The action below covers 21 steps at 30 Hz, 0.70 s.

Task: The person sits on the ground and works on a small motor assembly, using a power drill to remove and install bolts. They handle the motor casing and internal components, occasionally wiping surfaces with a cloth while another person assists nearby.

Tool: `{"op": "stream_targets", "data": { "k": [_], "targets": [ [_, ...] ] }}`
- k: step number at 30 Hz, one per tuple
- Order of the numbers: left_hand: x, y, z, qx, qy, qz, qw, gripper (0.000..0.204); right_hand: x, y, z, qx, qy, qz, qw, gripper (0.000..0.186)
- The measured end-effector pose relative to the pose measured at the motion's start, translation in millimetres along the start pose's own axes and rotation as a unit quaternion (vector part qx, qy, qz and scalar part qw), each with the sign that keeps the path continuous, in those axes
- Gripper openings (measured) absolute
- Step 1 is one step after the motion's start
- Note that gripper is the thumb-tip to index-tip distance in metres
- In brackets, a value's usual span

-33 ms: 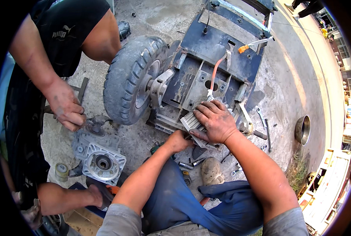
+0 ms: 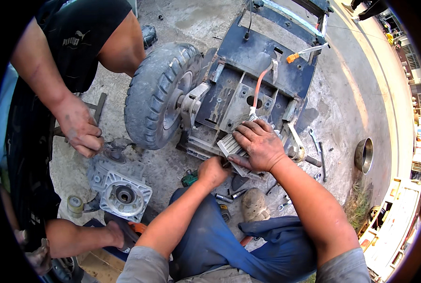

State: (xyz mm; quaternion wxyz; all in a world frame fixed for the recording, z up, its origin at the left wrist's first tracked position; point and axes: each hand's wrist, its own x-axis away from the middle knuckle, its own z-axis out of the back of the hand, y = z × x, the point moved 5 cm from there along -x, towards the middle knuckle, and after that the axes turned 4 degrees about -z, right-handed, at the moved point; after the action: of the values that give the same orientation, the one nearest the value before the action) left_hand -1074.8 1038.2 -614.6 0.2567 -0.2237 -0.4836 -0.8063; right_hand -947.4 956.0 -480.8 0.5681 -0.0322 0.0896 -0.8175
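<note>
A grey finned metal housing (image 2: 231,145), with an orange cable (image 2: 259,85) running from its top, sits tilted at the near end of a black metal frame (image 2: 239,49). My right hand (image 2: 260,145) grips it from above, fingers curled over the far side and thumb along the fins. Against the housing's near left edge, my left hand (image 2: 214,172) is closed, its fingertips hidden, so what it holds cannot be made out. A large black-tyred wheel (image 2: 161,96) is mounted on the frame's left side.
On the left another person's hand (image 2: 81,127) hangs above a cast metal gearbox housing (image 2: 124,194). Sockets (image 2: 223,198), a green tool (image 2: 189,178) and a wrench (image 2: 315,140) lie on the concrete. A metal ring (image 2: 363,155) stands at right; a tape roll (image 2: 75,204) is at left.
My left hand has turned slightly and shifted a little nearer to me; more of the green tool shows beside it. My right hand stays on the finned housing.
</note>
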Motion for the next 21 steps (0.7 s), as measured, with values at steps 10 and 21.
{"op": "stream_targets", "data": {
  "k": [10,21],
  "targets": [
    [-7.5,3.4,-2.4,0.132,-0.084,-0.146,0.977,0.042,1.2,1.4,-6.2,0.009,-0.011,0.001,1.000,0.064],
    [-8.7,3.3,-17.9,-0.008,0.053,-0.102,0.993,0.028,1.1,-1.0,1.6,-0.020,0.019,0.008,1.000,0.057]
  ]
}}
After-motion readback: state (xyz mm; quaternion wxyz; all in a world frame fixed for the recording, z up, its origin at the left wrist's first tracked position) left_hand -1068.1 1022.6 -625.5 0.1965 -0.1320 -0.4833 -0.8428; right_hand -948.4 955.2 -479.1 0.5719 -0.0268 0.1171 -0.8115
